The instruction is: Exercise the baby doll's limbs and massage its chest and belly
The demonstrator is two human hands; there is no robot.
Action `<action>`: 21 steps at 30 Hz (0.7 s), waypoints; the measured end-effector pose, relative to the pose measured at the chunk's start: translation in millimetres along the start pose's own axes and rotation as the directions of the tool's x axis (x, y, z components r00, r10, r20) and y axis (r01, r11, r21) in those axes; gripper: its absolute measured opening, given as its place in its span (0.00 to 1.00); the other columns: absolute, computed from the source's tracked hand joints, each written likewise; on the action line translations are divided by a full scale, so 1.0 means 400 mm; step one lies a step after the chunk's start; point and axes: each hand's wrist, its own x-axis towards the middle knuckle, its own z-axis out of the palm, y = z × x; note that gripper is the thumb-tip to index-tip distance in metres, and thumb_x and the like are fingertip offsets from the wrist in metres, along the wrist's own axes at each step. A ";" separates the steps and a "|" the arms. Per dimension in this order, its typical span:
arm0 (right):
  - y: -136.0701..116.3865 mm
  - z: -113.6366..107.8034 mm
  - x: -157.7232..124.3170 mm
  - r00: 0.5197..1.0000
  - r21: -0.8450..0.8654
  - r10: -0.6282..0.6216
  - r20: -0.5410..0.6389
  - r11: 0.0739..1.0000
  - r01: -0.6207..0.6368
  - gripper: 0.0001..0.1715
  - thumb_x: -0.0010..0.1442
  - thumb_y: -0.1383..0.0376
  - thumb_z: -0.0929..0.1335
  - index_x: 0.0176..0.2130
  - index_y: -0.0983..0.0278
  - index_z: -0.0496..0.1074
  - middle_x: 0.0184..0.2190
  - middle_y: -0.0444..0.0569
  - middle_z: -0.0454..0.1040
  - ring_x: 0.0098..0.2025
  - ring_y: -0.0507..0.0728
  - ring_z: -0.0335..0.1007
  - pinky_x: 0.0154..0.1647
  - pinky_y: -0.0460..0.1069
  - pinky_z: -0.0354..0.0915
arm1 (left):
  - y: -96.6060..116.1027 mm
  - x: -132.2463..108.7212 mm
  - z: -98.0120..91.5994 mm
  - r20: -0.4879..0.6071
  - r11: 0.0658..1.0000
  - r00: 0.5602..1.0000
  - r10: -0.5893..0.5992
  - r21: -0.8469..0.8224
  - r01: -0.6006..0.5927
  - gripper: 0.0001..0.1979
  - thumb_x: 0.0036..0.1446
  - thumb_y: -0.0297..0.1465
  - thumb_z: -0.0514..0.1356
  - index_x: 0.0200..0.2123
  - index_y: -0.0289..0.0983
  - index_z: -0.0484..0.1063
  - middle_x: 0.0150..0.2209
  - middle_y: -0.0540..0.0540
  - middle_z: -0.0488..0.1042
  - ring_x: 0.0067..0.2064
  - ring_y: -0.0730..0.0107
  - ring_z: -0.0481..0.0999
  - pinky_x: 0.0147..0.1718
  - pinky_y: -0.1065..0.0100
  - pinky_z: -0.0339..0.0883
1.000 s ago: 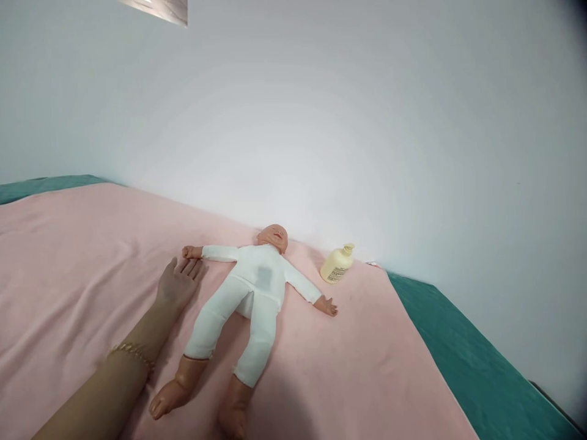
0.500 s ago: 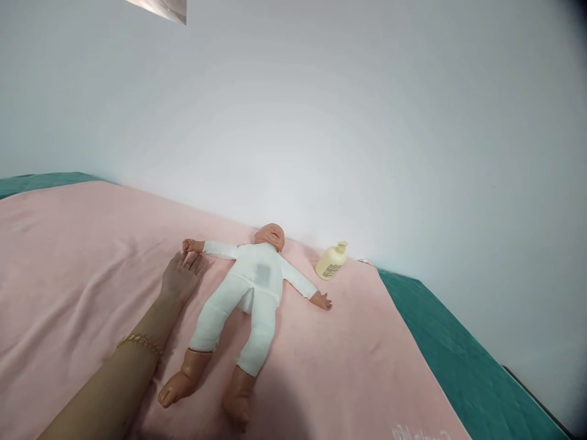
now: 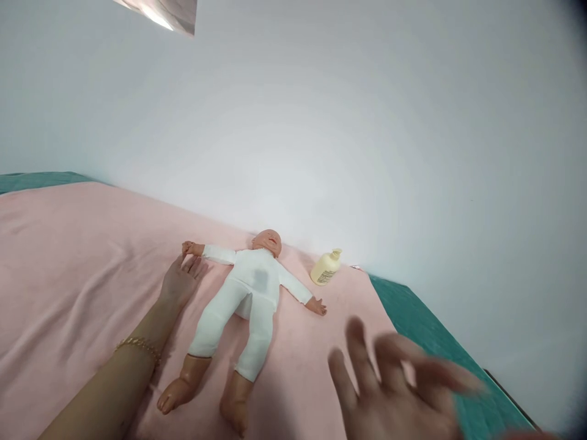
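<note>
A baby doll [image 3: 250, 293] in a white suit lies on its back on a pink blanket [image 3: 82, 269], arms spread, head toward the wall. My left hand [image 3: 180, 282] rests flat and open on the blanket, fingertips touching the doll's outstretched hand. A gold bracelet [image 3: 137, 346] sits on that wrist. My right hand [image 3: 394, 391] hovers low in the foreground with fingers spread, blurred, holding nothing, to the right of the doll's legs. A pale yellow pump bottle [image 3: 324, 269] lies on its side near the doll's other hand.
The blanket covers a green mattress [image 3: 426, 324] that shows along the right edge and far left. A plain white wall [image 3: 321, 122] runs right behind the doll's head and the bottle.
My right hand has come into view at the lower right, fingers spread. My left hand stays by the doll's hand; the view has shifted slightly.
</note>
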 end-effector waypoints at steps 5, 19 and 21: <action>0.182 0.101 0.074 0.997 0.241 0.063 -0.044 0.969 -0.051 0.30 0.58 0.35 0.67 0.34 0.55 0.80 0.41 0.50 0.81 0.52 0.66 0.75 0.56 0.65 0.69 | -0.001 0.005 -0.001 0.003 1.000 1.000 0.002 0.012 -0.002 0.09 0.69 0.28 0.54 0.37 0.41 0.74 0.49 0.43 0.72 0.55 0.66 0.74 0.60 0.57 0.68; 0.366 0.090 -0.024 0.999 -0.312 0.018 -0.047 0.949 -0.032 0.18 0.69 0.56 0.68 0.55 0.59 0.71 0.56 0.53 0.71 0.51 0.60 0.72 0.50 0.58 0.73 | -0.009 0.026 0.014 0.011 0.998 0.999 0.031 0.048 -0.032 0.13 0.69 0.28 0.53 0.35 0.41 0.76 0.45 0.44 0.73 0.48 0.68 0.76 0.58 0.60 0.71; 0.369 0.109 0.007 1.000 -0.319 0.000 -0.025 0.948 -0.008 0.18 0.69 0.55 0.69 0.55 0.59 0.72 0.56 0.53 0.71 0.51 0.60 0.72 0.49 0.58 0.74 | -0.009 0.025 0.015 0.000 0.998 1.000 0.029 0.055 -0.029 0.12 0.69 0.27 0.53 0.36 0.40 0.76 0.44 0.44 0.73 0.47 0.68 0.77 0.57 0.60 0.72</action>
